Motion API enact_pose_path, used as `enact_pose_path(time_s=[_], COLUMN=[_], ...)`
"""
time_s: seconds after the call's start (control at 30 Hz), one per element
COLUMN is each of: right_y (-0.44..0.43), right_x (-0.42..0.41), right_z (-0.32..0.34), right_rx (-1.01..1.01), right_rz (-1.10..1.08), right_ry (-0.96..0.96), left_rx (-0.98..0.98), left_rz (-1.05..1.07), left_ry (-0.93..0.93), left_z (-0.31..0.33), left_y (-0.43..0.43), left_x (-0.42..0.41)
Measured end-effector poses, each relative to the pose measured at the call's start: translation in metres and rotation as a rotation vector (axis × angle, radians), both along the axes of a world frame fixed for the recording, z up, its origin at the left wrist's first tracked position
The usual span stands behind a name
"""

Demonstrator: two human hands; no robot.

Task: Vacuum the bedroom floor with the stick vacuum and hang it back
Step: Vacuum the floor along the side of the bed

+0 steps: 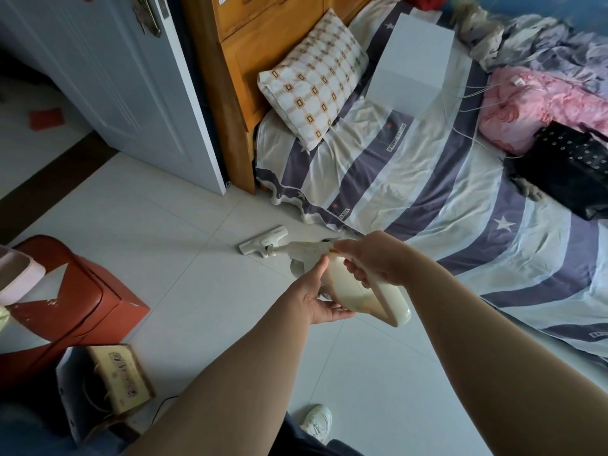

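Stick vacuum (pixel 342 286) — head view: the cream body is held low in front of the person. Its tube runs forward to the floor head (pixel 263 245), which lies flat on the tiled floor (pixel 164 225) just beside the bedsheet (pixel 411 192) hanging at the bed corner. The right hand (pixel 375 261) wraps fully round the handle, presumably to steer and work the switch. The left hand (pixel 319 301) lies palm-up under the body, fingers relaxed, thumb along its side — a support rather than a grasp, likely taking weight. Vacuuming appears under way; hanging is not yet done.
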State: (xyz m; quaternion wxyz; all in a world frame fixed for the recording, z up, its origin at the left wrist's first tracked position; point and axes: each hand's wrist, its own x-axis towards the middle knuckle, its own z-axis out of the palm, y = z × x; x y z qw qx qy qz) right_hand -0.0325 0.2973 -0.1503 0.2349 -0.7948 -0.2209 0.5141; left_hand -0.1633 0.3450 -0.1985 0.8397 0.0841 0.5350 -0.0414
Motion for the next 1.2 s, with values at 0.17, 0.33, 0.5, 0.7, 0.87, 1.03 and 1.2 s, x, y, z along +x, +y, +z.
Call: enact_pose_path(time_s=[0.17,0.33,0.5,0.7,0.87,1.03,1.2], right_y=[-0.023,-0.046,-0.065,-0.087,-0.096,-0.092,-0.071], right_x=[-0.001,0.0,0.003,0.011,0.021,0.029,0.032], right_z=[-0.001,-0.001,0.0,0.004,0.008,0.009,0.006], right_rx=[-0.008,-0.01,-0.018,-0.042,-0.033,-0.016,-0.006], right_rz=[0.003,0.03,0.095,0.139,0.104,0.072,0.062], right_ry=[0.013,0.011,-0.02,-0.085,-0.09,-0.099,-0.083], left_rx=[0.022,0.022,0.029,0.052,0.068,0.057,0.043], left_rz=[-0.005,0.012,0.028,0.004,-0.027,-0.032,-0.046], left_ry=[0.008,0.006,-0.016,-0.039,-0.047,-0.045,-0.012], left_z=[-0.001,0.001,0.004,0.001,0.0,-0.003,-0.006], left_y=[-0.023,-0.048,-0.071,-0.091,-0.098,-0.091,-0.066], left_x=[-0.001,-0.001,0.001,0.009,0.023,0.033,0.038])
